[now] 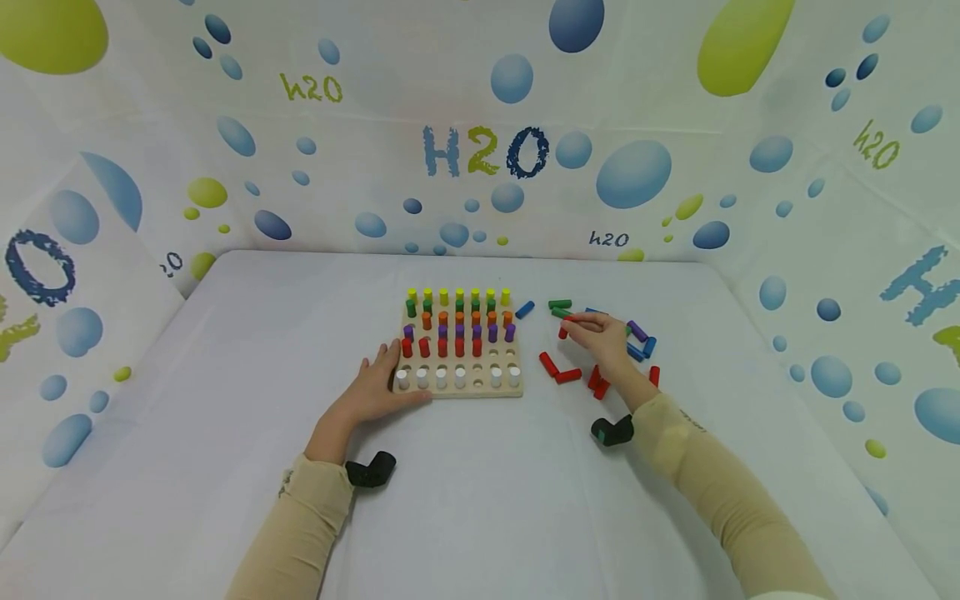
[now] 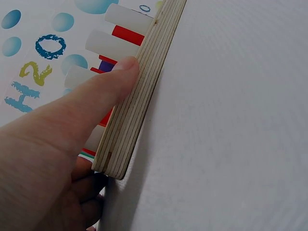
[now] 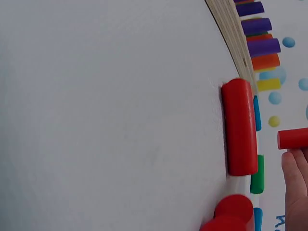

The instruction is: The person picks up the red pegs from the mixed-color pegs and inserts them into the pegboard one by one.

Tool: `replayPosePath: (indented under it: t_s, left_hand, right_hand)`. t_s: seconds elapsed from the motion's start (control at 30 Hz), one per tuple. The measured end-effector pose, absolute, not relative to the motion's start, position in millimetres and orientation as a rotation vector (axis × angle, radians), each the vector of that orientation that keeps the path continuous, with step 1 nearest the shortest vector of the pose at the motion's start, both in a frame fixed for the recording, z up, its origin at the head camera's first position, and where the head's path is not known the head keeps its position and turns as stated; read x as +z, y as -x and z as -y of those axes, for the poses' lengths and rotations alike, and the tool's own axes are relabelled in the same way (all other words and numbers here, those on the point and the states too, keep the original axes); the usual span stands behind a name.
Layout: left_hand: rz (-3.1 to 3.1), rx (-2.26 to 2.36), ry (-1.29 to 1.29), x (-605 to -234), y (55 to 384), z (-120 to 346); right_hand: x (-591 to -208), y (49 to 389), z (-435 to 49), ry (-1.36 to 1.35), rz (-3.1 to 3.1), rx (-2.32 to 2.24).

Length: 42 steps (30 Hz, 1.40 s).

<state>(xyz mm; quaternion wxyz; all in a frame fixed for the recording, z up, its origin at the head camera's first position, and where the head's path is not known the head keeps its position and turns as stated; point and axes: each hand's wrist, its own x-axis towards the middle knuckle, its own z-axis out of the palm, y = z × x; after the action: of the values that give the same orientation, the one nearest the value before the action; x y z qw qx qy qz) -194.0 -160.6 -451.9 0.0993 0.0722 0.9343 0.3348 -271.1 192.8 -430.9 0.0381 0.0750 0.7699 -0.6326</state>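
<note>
A wooden pegboard (image 1: 457,395) lies on the table with rows of yellow, green, orange, purple, red and white pegs upright in it. At its near left corner my left hand (image 1: 372,392) grips the board, thumb along the front edge and fingers at the left side. In the left wrist view the thumb (image 2: 126,71) presses on the layered edge beside the white pegs (image 2: 111,44). To the right of the board, my right hand (image 1: 603,343) pinches a red peg (image 1: 564,330) over the loose pegs. The right wrist view shows this held red peg (image 3: 292,138) above the fingertips.
Loose red pegs (image 1: 568,377) lie around and below my right hand. Behind it are green pegs (image 1: 559,304), a purple peg (image 1: 637,331) and several blue pegs (image 1: 649,347). One blue peg (image 1: 525,310) lies close to the board's far right corner. A printed sheet hangs behind the table.
</note>
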Motion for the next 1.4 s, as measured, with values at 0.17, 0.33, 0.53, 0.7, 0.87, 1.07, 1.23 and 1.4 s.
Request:
replayPosePath:
  t_s: [0.17,0.33,0.53,0.7,0.87,1.07,1.23,1.4]
  left_hand:
    - [-2.768,0.986,-0.235,-450.3,193.4,160.4]
    - [-2.767,0.983,-0.226,-452.1,194.7,160.8]
    - [-2.767,0.987,-0.222,-452.5,194.7,160.6]
    - [-2.761,0.994,-0.214,-450.6,193.7,160.4]
    - [-2.758,1.003,-0.213,-449.0,193.2,159.5]
    - [-2.758,1.003,-0.214,-449.0,193.5,158.9]
    - [-2.754,0.994,-0.214,-449.6,194.1,159.2]
    - [-2.755,0.996,-0.213,-449.9,194.0,159.5]
  right_hand:
    - [-429.6,270.4,-183.9,-0.203,-2.369,-1.919]
    - [-427.4,268.8,-173.7,-0.194,-2.351,-1.912]
    - [-428.0,266.3,-161.6,-0.104,-2.313,-1.930]
    - [-430.9,266.4,-151.7,-0.031,-2.312,-1.931]
    - [-431.5,264.8,-140.6,0.007,-2.330,-1.942]
    - [-432.3,261.2,-129.0,0.068,-2.325,-1.963]
    - [-435.4,260.2,-120.5,0.118,-2.305,-1.959]
    - [-435.4,259.6,-111.1,0.086,-2.298,-1.915]
